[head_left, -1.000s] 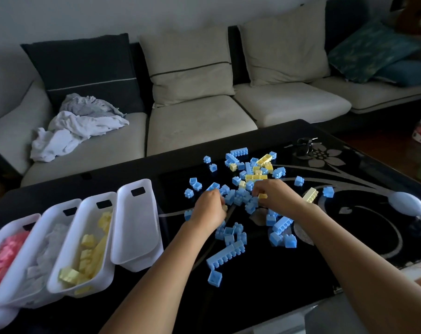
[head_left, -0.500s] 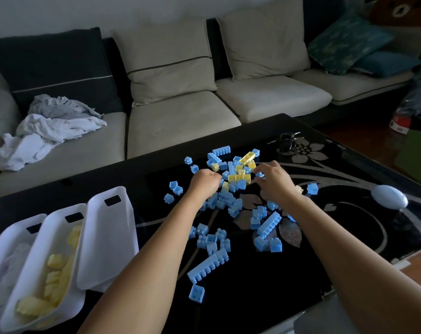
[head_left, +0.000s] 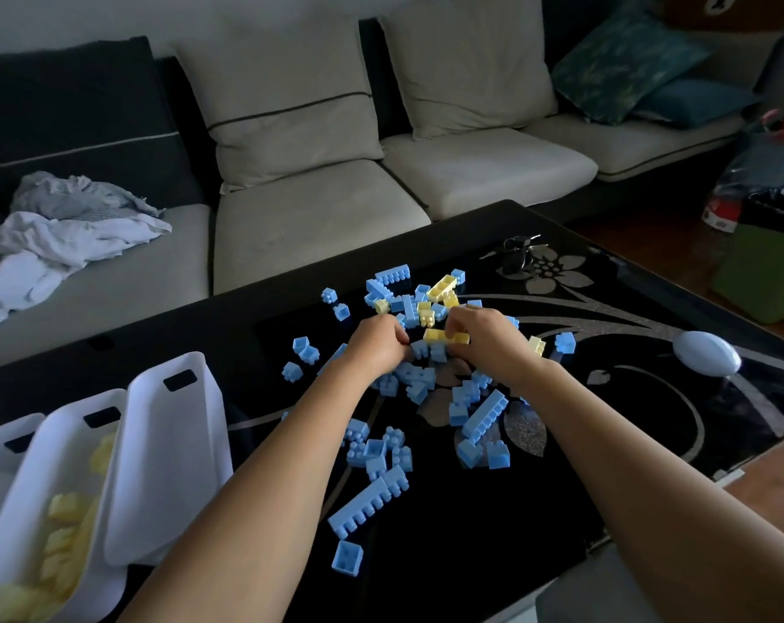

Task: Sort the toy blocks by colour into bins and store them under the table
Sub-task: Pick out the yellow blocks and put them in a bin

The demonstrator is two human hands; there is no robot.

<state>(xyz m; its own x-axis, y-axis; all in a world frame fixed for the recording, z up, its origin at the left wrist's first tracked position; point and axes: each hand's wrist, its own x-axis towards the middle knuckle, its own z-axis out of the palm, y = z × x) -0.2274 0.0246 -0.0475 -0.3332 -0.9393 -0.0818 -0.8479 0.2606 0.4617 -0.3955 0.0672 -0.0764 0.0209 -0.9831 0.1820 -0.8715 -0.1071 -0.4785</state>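
Black table (head_left: 471, 555): pale blue studded blocks (head_left: 484, 413); right hand (head_left: 493, 344) pinches yellow block (head_left: 444, 337); left hand (head_left: 376, 344) grip unclear.

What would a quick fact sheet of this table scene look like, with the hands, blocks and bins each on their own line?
Setting: black glass coffee table in front of a sofa
Loose pile: small blue plastic toy blocks, with a few yellow plastic blocks mixed in
Left hand: fingers curled at the pile, contents hidden
Right hand: pinches a long yellow block
Bins: white plastic bins on the table's left side; the second bin holds sorted yellow pieces
Extras: bunch of keys, pale egg-shaped object
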